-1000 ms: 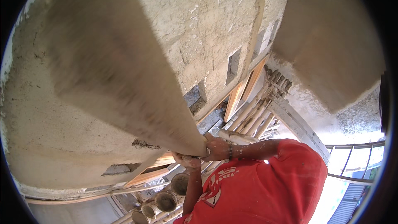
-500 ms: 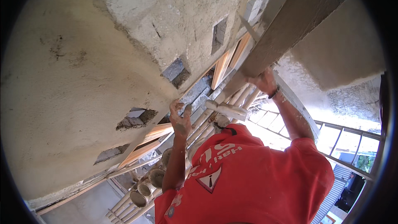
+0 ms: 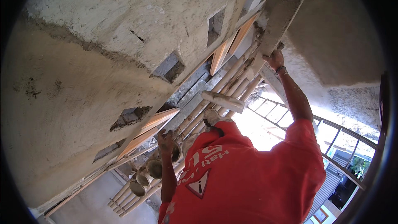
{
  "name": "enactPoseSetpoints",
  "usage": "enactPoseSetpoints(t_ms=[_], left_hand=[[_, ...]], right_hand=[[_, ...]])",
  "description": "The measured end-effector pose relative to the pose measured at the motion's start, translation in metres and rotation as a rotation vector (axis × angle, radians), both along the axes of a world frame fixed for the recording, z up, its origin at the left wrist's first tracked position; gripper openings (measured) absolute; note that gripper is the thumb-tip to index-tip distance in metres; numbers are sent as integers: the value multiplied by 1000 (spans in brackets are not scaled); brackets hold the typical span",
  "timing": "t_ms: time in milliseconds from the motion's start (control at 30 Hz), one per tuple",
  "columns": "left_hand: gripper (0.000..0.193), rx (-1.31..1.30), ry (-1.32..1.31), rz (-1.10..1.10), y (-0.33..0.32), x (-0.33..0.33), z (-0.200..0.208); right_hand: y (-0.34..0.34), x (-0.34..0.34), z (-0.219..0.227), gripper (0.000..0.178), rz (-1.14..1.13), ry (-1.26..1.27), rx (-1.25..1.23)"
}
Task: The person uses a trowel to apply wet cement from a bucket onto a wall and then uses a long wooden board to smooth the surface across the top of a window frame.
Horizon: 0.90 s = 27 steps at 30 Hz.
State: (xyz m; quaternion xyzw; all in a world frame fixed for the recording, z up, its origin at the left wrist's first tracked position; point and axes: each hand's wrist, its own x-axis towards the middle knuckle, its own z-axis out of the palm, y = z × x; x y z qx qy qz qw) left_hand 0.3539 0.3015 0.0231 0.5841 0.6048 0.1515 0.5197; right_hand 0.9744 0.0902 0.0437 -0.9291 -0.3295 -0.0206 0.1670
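Note:
My right hand, a dark band at its wrist, grips the lower part of a long, mortar-smeared plank. The plank runs up to the top edge of the picture. Part of its far side is hidden. To the left, my left hand is raised with nothing in it, its fingers apart and slightly bent. It is close to the wooden window frame and above a row of mortar-crusted buckets. My red shirt fills the lower middle.
The plastered wall on the left has several square recesses. Bamboo poles form a platform below me, with a pale wooden piece across them. A metal railing stands at right, beside another wall.
My left hand has moved down and left, away from the wall's edge. My right hand has moved up and right along with the plank, which now looks narrower and steeper. The view has shifted too.

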Motion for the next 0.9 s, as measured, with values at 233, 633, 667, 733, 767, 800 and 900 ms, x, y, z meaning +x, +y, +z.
enactPoseSetpoints(t_ms=[233,633,667,733,767,800,900], left_hand=[[38,-5,48,-20,4,-10,2],[36,-17,63,-8,-1,-5,18],[37,-27,62,-2,0,-7,17],[39,-49,56,14,0,-9,7],[39,-35,88,-1,1,-10,4],[39,-21,118,-20,2,-7,-1],[39,86,109,-45,3,-30,-35]], right_hand=[[-2,55,-30,52,-82,46,-69],[30,65,-33,60,-174,177,-161],[33,68,-38,60,-178,185,-155],[31,79,-55,57,-195,121,-131],[30,85,-59,57,-199,120,-140],[29,90,-62,56,-209,116,-147],[47,94,-64,59,-216,100,-148]])
